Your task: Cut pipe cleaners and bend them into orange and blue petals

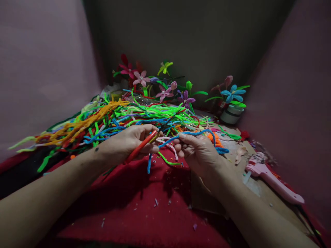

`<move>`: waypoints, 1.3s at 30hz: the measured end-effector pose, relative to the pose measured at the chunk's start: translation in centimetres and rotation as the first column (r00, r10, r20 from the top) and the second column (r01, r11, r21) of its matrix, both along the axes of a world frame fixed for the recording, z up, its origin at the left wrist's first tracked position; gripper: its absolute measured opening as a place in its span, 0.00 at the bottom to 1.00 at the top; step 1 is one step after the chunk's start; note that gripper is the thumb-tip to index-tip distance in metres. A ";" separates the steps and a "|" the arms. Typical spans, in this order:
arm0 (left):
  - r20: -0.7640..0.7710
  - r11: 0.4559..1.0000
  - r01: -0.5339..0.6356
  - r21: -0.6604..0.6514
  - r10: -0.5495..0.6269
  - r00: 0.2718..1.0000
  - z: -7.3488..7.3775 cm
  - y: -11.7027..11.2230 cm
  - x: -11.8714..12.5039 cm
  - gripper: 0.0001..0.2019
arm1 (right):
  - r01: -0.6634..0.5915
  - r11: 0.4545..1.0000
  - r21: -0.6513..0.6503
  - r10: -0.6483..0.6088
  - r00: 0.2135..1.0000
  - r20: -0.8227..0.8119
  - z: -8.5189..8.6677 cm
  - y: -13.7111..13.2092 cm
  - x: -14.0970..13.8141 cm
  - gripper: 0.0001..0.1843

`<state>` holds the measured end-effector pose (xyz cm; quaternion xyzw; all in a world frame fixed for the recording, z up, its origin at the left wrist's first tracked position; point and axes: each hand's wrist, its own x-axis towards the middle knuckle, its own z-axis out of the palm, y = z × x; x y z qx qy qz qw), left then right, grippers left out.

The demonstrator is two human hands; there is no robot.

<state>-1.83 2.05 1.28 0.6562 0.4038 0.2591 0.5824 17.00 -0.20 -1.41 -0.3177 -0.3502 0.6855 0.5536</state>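
My left hand (pixel 129 143) is closed round a red tool handle (pixel 141 147), perhaps scissors, with a yellow-tipped end near the fingers. My right hand (pixel 200 151) pinches a blue pipe cleaner (pixel 192 133) that runs from between both hands off to the right. Both hands meet over a red cloth (pixel 144 206), just in front of a big tangled heap of pipe cleaners (pixel 144 117) in green, orange, blue and red. A loose blue end and a green strand hang below the hands.
Finished pipe-cleaner flowers (pixel 152 82) stand at the back, and a blue flower (pixel 234 93) sits in a small white pot (pixel 231 115). A pink glue gun (pixel 271 179) lies on the right. Small scraps dot the cloth. Walls close in on both sides.
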 end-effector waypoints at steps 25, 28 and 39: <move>-0.618 0.556 0.350 0.754 0.418 0.666 -2.5 -1.2 0.7 0.17 | 0.296 0.934 0.198 -0.298 0.954 -0.020 0.0 0.2 -0.4 0.01; -0.649 0.549 0.390 0.740 0.429 0.628 -2.6 -1.0 0.6 0.18 | 0.298 0.933 0.200 -0.300 0.954 -0.021 0.0 0.2 -0.4 0.02; -0.663 0.522 0.426 0.739 0.450 0.598 -2.7 -0.9 0.3 0.17 | 0.250 0.936 0.249 -0.257 0.966 -0.003 -0.3 0.2 -0.2 0.03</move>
